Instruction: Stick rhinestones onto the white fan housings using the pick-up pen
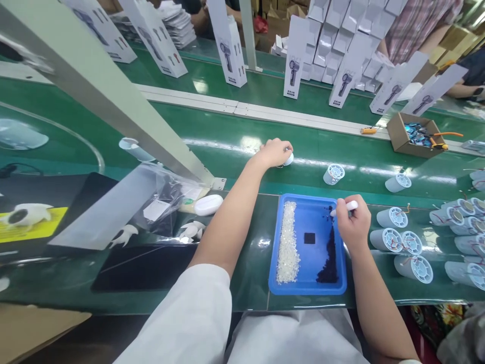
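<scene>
My left hand (273,153) reaches out over the green belt, fingers closed around a small white cylindrical part (289,158) that they mostly hide. A white pen-like stick (352,206) is gripped in my right hand (353,222), its tip over the black bits near the upper right corner of a blue tray (308,215). Inside that tray, translucent white pieces (288,245) form a strip along the left, and small black pieces (329,265) are heaped down the right. Between them lies a black square (309,238).
White cylinders with wires (417,268) stand and lie on the right, with two more on the belt, one a pale cup (334,174). Printed boxes (293,65) line the far ledge. A slanted metal post (125,96) crosses the left side. A cardboard box (411,134) holds small packets.
</scene>
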`<action>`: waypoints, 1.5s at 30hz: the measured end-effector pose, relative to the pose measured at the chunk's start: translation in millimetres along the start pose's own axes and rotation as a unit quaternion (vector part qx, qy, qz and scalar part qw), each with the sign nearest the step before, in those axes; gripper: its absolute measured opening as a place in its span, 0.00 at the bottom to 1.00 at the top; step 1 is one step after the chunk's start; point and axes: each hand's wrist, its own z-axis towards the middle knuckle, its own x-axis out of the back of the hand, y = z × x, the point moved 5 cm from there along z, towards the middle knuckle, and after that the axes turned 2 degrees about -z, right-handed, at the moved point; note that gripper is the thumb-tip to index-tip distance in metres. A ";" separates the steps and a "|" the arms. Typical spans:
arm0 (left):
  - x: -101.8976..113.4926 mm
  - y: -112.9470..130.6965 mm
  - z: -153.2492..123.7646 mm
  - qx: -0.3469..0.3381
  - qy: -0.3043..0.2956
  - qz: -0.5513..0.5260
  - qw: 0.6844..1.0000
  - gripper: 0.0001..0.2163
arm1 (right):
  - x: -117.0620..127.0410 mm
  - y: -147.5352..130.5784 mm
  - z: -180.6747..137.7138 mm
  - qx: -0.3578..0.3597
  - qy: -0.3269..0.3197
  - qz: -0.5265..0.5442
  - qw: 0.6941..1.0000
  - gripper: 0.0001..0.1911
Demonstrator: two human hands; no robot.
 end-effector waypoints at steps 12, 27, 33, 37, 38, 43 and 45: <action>-4.8 -13.9 4.7 0.005 0.029 -0.070 0.997 0.23 | -8.7 6.7 -2.0 -0.046 -0.044 0.030 0.998 0.12; 40.4 18.8 -22.6 -0.054 0.159 -0.284 0.944 0.18 | -10.0 7.5 -2.8 -0.061 -0.049 0.052 0.996 0.12; 40.8 14.3 -14.7 -0.056 0.178 -0.371 0.910 0.17 | -7.8 4.6 -1.5 -0.059 -0.039 0.052 0.996 0.12; 41.9 5.8 -6.5 -0.049 0.195 -0.395 0.897 0.15 | -5.5 6.9 -2.5 -0.073 -0.030 0.062 0.995 0.13; 42.5 4.9 -4.8 -0.051 0.196 -0.403 0.893 0.16 | -5.0 7.3 -3.3 -0.074 -0.031 0.074 0.994 0.13; 41.2 15.4 -3.6 -0.056 0.160 -0.504 0.847 0.16 | -3.3 -7.7 -9.1 0.014 -0.061 0.177 0.982 0.12; 35.4 24.9 -6.9 -0.034 0.129 -0.540 0.831 0.15 | -11.3 -21.1 -13.9 0.075 -0.157 0.186 0.967 0.11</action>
